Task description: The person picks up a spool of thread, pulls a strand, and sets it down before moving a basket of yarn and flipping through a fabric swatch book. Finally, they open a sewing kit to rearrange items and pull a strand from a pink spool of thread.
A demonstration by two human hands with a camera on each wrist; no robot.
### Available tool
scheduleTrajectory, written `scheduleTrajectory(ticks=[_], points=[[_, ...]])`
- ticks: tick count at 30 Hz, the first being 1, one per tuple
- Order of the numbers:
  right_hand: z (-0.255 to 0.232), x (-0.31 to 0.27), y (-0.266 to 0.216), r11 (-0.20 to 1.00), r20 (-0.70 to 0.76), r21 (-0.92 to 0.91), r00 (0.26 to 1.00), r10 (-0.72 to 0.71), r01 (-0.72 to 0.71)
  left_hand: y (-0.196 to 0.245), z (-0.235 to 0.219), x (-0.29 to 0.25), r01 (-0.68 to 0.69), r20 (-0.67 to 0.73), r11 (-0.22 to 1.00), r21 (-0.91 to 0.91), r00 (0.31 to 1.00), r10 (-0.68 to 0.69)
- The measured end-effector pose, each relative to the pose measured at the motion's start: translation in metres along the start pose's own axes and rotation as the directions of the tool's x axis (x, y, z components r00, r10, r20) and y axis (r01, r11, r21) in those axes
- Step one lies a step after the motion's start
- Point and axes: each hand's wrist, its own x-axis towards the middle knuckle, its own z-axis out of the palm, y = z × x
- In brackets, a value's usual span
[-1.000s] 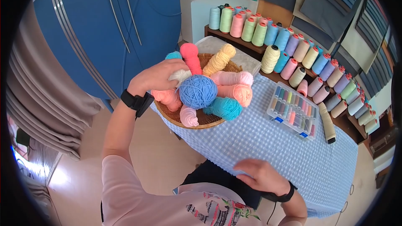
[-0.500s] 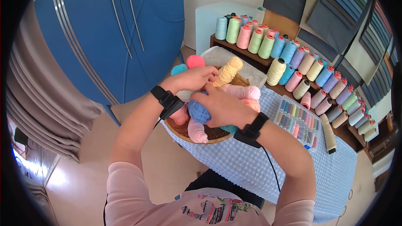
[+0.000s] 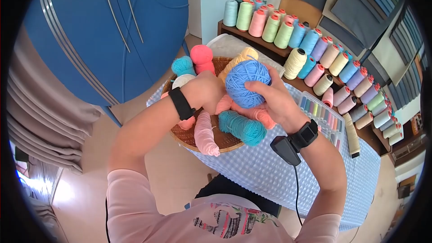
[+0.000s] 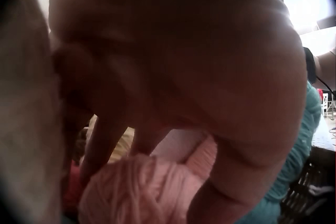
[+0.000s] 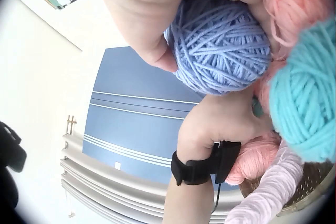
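My right hand (image 3: 281, 101) holds a blue yarn ball (image 3: 247, 83) above the right side of a wicker basket (image 3: 225, 140), thumb across its near face. Down in the basket, my left hand (image 3: 204, 91) grips a peach-pink yarn ball (image 4: 142, 192), its fingers and thumb on either side in the left wrist view. Around that hand lie a pale pink skein (image 3: 206, 135), a turquoise skein (image 3: 243, 128), a white ball (image 3: 182, 80), a teal ball (image 3: 183, 66) and a hot pink skein (image 3: 201, 56). A yellow skein (image 3: 247, 55) is partly hidden behind the blue ball.
The basket stands on a table with a blue checked cloth (image 3: 351, 184). To its right are a clear case of markers (image 3: 321, 108) and a long cream spool (image 3: 352, 135). Thread cones (image 3: 294, 63) line a stepped brown rack behind. A blue cabinet (image 3: 148, 40) stands back left.
My right hand came from near my lap into the basket, then lifted the blue yarn ball up and right. My left hand moved from the white ball toward the basket's middle.
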Motion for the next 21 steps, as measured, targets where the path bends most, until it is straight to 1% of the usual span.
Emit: scheduleTrajectory(ticks=[2, 3, 4, 5, 7, 8, 10, 11, 12, 13, 16, 17, 19, 20, 21], points=[[0.001, 0.002, 0.0, 1.0, -0.023, 0.005, 1.0, -0.006, 0.006, 0.003, 0.005, -0.003, -0.033, 0.006, 0.999, 0.013, 0.999, 0.033], [0.003, 0.002, 0.0, 1.0, -0.038, -0.007, 0.999, -0.016, 0.016, 0.003, 0.012, -0.003, -0.086, -0.115, 0.996, 0.01, 0.99, 0.086], [0.004, 0.003, 0.0, 0.999, -0.053, -0.02, 0.998, -0.026, 0.025, 0.004, 0.019, -0.002, -0.138, -0.235, 0.99, 0.011, 0.962, 0.137], [0.006, 0.004, 0.0, 1.0, -0.056, -0.018, 0.998, -0.026, 0.025, 0.004, 0.024, -0.002, -0.141, -0.233, 0.99, 0.013, 0.962, 0.14], [0.008, 0.005, -0.001, 0.995, -0.075, -0.096, 0.996, -0.046, 0.039, 0.004, 0.026, -0.003, -0.21, -0.306, 0.973, 0.094, 0.924, 0.229], [0.008, 0.006, 0.0, 0.995, -0.076, -0.095, 0.996, -0.048, 0.041, 0.005, 0.022, -0.005, -0.21, -0.306, 0.973, 0.096, 0.924, 0.23], [0.006, 0.009, 0.003, 0.994, -0.062, -0.105, 0.997, -0.038, 0.032, 0.005, 0.007, -0.011, -0.185, -0.112, 0.978, 0.1, 0.974, 0.195], [0.006, 0.008, 0.0, 0.994, -0.065, -0.107, 0.997, -0.041, 0.034, 0.002, 0.005, -0.017, -0.187, -0.115, 0.977, 0.101, 0.973, 0.198], [0.008, 0.007, -0.004, 0.999, -0.1, -0.023, 0.995, 0.02, -0.022, -0.007, 0.006, -0.027, -0.175, -0.29, 0.982, 0.068, 0.939, 0.187], [0.009, 0.007, -0.006, 0.995, -0.129, 0.064, 0.988, 0.083, -0.075, -0.014, 0.007, -0.038, -0.168, -0.453, 0.985, 0.032, 0.876, 0.164], [0.012, 0.009, -0.005, 0.995, -0.116, 0.074, 0.991, 0.069, -0.061, -0.025, -0.001, -0.069, -0.193, -0.482, 0.981, -0.013, 0.861, 0.163], [0.016, 0.011, -0.004, 0.995, -0.117, 0.076, 0.991, 0.068, -0.06, -0.027, 0.0, -0.075, -0.19, -0.493, 0.977, -0.093, 0.862, 0.12], [0.025, 0.015, 0.002, 0.997, -0.16, -0.068, 0.987, 0.018, -0.029, -0.032, 0.005, -0.085, -0.175, -0.489, 0.978, -0.114, 0.867, 0.098], [0.03, 0.018, 0.006, 0.997, -0.162, -0.067, 0.987, 0.017, -0.029, -0.036, 0.007, -0.09, -0.158, -0.486, 0.978, -0.138, 0.871, 0.072], [0.035, 0.021, 0.009, 0.989, -0.176, -0.143, 0.984, 0.005, -0.031, -0.039, 0.01, -0.095, -0.16, -0.487, 0.978, -0.135, 0.87, 0.075]])
